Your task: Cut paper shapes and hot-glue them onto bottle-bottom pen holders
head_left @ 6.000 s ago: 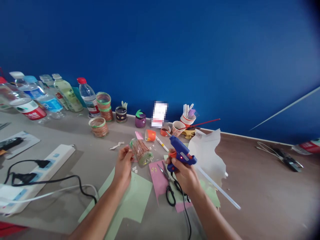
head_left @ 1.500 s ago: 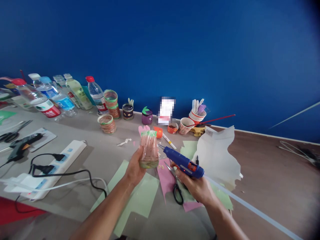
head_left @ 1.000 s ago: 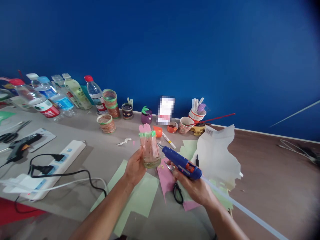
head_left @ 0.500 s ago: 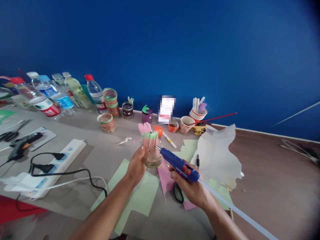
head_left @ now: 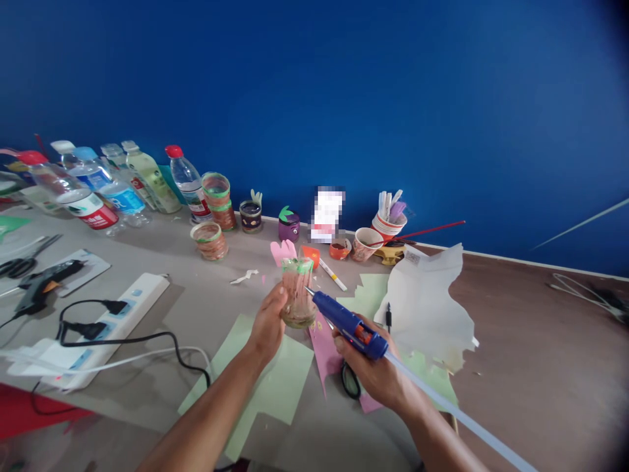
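My left hand (head_left: 269,319) is closed around the left side of a clear plastic bottle bottom (head_left: 298,298), painted pinkish-brown with a green rim and held above the table. In my right hand (head_left: 371,367) is a blue hot glue gun (head_left: 346,321), a long glue stick (head_left: 457,413) trailing from its rear. The gun's metal nozzle points at the cup's right side; whether it touches I cannot tell. A pink paper cutout (head_left: 284,251) shows just behind the cup's rim. Below the hands lie pink paper (head_left: 325,354) and black-handled scissors (head_left: 350,380), partly hidden by my right hand.
Plastic bottles (head_left: 93,210) and painted cups (head_left: 209,241) line the back left. A power strip (head_left: 115,328) with cables and a black glue gun (head_left: 44,288) lie left. Green paper (head_left: 275,380), a marker (head_left: 333,274), paper cups (head_left: 367,246) and a white sheet (head_left: 427,301) surround the hands.
The glue gun and my right hand have shifted slightly left. The painted cup is nearly where it was, a touch higher. Both hands keep their hold.
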A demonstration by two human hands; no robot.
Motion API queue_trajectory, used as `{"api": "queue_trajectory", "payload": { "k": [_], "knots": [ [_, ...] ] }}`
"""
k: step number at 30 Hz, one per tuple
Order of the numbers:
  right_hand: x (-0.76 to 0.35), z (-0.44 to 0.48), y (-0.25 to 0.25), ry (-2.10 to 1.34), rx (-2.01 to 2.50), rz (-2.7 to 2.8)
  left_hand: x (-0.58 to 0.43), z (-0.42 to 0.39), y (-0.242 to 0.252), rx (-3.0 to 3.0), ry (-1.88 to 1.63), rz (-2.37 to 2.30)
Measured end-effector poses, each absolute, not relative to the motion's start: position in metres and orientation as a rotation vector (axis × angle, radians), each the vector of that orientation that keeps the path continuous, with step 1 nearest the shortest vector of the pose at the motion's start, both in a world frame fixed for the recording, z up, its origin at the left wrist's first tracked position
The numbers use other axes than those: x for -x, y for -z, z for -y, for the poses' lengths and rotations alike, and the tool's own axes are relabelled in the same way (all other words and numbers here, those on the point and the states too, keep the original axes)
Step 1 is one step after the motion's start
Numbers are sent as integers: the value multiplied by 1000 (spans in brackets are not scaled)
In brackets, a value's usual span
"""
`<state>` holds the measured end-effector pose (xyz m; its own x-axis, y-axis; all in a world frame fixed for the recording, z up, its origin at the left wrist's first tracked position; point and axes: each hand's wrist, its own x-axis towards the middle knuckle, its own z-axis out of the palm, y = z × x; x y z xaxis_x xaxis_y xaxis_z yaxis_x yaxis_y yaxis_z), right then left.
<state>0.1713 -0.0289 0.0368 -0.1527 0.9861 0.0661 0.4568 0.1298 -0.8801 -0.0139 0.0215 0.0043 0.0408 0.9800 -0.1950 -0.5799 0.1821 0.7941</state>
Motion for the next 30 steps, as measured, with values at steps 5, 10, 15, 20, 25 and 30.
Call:
{"api": "queue_trajectory", "payload": {
  "k": [5, 10, 15, 20, 25, 30],
  "knots": [
    [-172, 29, -34, -948, 1421, 1716, 13, -22, -5, -599, -1308, -860],
    [-171, 28, -32, -908, 1449, 1728, 13, -22, -6, -595, -1313, -876],
    [-169, 28, -35, -869, 1461, 1776, 13, -21, -8, -611, -1309, -852],
    [-168, 30, -37, -845, 1471, 1811, 12, -21, -8, -623, -1314, -880],
    [-166, 30, -35, -813, 1456, 1839, 12, -22, -6, -646, -1313, -927],
    [-166, 28, -34, -787, 1453, 1835, 13, -23, -2, -672, -1312, -899]
  ]
}}
